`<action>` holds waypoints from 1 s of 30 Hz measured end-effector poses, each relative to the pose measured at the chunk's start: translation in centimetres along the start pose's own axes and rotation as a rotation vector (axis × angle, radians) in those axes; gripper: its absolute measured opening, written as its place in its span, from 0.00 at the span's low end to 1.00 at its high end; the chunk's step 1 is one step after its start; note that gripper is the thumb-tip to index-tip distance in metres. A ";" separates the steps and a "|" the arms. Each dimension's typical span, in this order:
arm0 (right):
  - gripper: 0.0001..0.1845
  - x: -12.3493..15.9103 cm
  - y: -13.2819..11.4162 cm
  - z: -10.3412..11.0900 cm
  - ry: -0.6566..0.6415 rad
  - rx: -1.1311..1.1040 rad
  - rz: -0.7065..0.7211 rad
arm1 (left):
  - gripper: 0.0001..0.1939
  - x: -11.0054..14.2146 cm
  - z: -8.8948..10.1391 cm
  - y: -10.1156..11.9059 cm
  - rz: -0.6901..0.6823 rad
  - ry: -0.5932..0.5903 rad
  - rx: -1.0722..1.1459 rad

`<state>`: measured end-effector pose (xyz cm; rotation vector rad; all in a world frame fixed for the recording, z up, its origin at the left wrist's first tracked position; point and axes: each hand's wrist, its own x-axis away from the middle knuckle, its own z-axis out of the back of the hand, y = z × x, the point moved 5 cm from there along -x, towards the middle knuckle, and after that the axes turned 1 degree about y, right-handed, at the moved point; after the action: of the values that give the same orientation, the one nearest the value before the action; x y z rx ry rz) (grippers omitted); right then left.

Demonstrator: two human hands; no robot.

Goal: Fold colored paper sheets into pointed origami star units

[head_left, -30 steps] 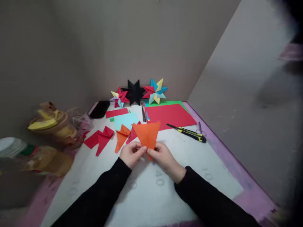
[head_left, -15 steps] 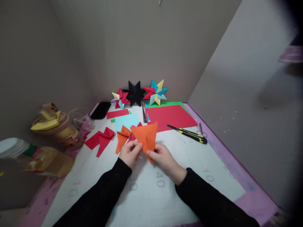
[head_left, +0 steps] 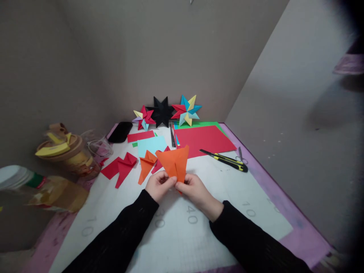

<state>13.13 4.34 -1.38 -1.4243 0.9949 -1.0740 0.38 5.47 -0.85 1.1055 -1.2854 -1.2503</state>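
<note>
A folded piece of orange paper (head_left: 174, 161), wide at the top and narrowing to a point below, is held up over the mat. My left hand (head_left: 159, 185) pinches its lower left side, thumb on the front face. My right hand (head_left: 196, 191) grips the lower right side, its thumb close beside the left thumb. A crease runs down the paper's middle, and the fingers behind it are hidden. Just left of it lie a smaller folded orange paper (head_left: 146, 166) and a folded red paper (head_left: 125, 167). Another red folded piece (head_left: 157, 166) is partly covered by the held paper.
Three folded paper stars, one black (head_left: 162, 112), lean against the wall. Red sheets (head_left: 204, 140), a light blue sheet (head_left: 152, 145) and a black phone (head_left: 121, 132) lie at the back. A utility knife (head_left: 227, 161) and scissors (head_left: 241, 155) are right. A jar (head_left: 42, 187) and a lidded cup (head_left: 71, 153) stand left.
My left hand has slid right and slightly down along the orange paper, bringing its thumb next to the right thumb. My right hand stays almost in place.
</note>
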 end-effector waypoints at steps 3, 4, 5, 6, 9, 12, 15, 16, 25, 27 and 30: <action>0.14 -0.1 0.1 0.0 0.004 0.022 -0.012 | 0.14 0.1 0.0 -0.1 0.020 0.019 -0.014; 0.14 -0.1 0.1 0.0 -0.001 0.024 -0.023 | 0.15 0.1 0.1 -0.1 0.029 0.044 -0.026; 0.13 -0.1 0.1 0.0 -0.007 0.026 -0.028 | 0.17 0.2 0.3 -0.2 0.038 0.066 -0.042; 0.12 -0.1 0.1 0.0 -0.013 0.028 -0.026 | 0.17 0.2 0.4 -0.2 0.044 0.077 -0.053; 0.11 0.0 0.0 0.1 -0.017 0.041 -0.033 | 0.19 0.0 0.7 -0.5 0.052 0.081 -0.048; 0.13 0.0 0.2 0.1 -0.028 0.039 -0.070 | 0.21 -0.3 1.1 -0.9 0.056 0.103 -0.001; 0.14 0.0 0.3 0.0 -0.031 0.019 -0.095 | 0.22 -0.4 1.4 -1.3 0.081 0.163 0.077; 0.14 0.0 0.4 0.0 -0.028 0.008 -0.106 | 0.22 -0.5 1.5 -1.3 0.091 0.179 0.097; 0.07 0.0 0.8 0.6 -0.008 -0.047 -0.139 | 0.23 -1.0 3.1 -0.4 0.149 0.297 0.239; 0.08 -0.1 0.5 0.7 0.015 -0.081 -0.102 | 0.23 -1.0 2.7 -0.6 0.153 0.271 0.243; 0.13 0.0 -0.1 0.4 -0.006 -0.073 -0.053 | 0.23 -0.7 1.8 -1.0 0.148 0.211 0.194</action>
<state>13.48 4.47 -1.33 -1.5195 1.0059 -1.0812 -1.41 6.28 -1.83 1.2204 -1.3203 -0.8884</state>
